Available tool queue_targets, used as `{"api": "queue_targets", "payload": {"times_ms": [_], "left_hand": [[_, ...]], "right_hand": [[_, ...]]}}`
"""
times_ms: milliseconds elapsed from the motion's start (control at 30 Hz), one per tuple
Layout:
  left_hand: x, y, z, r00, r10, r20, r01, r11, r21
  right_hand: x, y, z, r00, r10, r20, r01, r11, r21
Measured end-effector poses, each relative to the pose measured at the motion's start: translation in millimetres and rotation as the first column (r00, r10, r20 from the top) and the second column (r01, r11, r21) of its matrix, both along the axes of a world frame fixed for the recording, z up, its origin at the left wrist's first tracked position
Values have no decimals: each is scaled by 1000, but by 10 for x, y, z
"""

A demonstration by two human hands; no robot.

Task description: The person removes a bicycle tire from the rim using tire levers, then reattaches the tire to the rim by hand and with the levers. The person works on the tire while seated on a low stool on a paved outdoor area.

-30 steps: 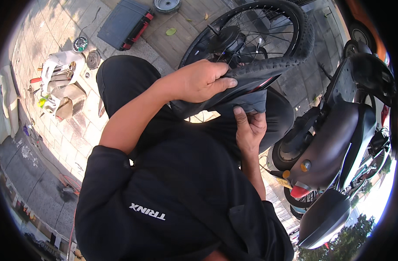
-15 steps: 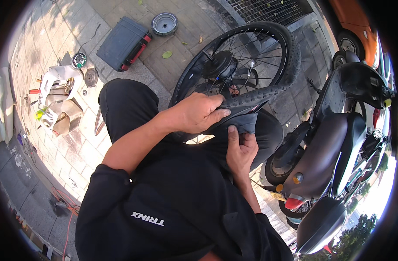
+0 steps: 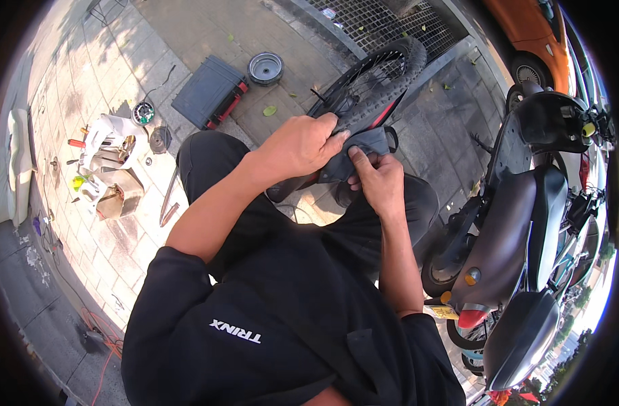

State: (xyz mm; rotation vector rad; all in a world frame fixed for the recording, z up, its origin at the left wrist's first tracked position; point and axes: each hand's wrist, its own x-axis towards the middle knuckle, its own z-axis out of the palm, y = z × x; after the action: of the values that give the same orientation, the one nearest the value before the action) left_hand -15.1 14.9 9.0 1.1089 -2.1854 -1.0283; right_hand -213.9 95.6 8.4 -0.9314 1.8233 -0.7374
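A bicycle wheel with a knobby black tyre (image 3: pixel 384 91) stands tilted between my knees, spokes on its far side. My left hand (image 3: pixel 297 150) is closed on the tyre's near part, thumb and fingers pinching its edge. Flat black rubber, which looks like a deflated inner tube (image 3: pixel 369 142), hangs out beside the tyre. My right hand (image 3: pixel 379 181) pinches this tube between thumb and fingers, just right of my left hand. A loop of the tube shows past my right fingers. A red strip runs along the wheel's side. My hands hide where tube and tyre meet.
A dark toolbox (image 3: pixel 209 91) with red latches and a round metal hub part (image 3: pixel 265 68) lie ahead on the paving. To the left are a white stool (image 3: pixel 110 139) with tools and a black disc (image 3: pixel 160 139). A parked scooter (image 3: pixel 498 223) stands close on the right.
The wheel has turned and tilted so its tread faces me more and its spokes show less. My right hand has moved up towards the tyre; more of the tube shows.
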Motion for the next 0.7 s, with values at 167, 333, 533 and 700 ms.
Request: {"api": "queue_targets", "payload": {"times_ms": [167,333,533,700], "left_hand": [[286,75,293,953,245,177,-149,890,-430],[526,169,378,863,328,383,-116,868,-483],[772,-3,396,920,206,333,-54,908,-415],[660,-36,543,959,115,257,-2,915,-403]], "right_hand": [[250,-368,-325,984,113,138,-70,956,-285],[642,-569,-374,911,208,355,-62,922,-382],[956,-777,-628,922,181,342,-21,906,-423],[975,-899,-632,914,150,377,51,879,-475]]}}
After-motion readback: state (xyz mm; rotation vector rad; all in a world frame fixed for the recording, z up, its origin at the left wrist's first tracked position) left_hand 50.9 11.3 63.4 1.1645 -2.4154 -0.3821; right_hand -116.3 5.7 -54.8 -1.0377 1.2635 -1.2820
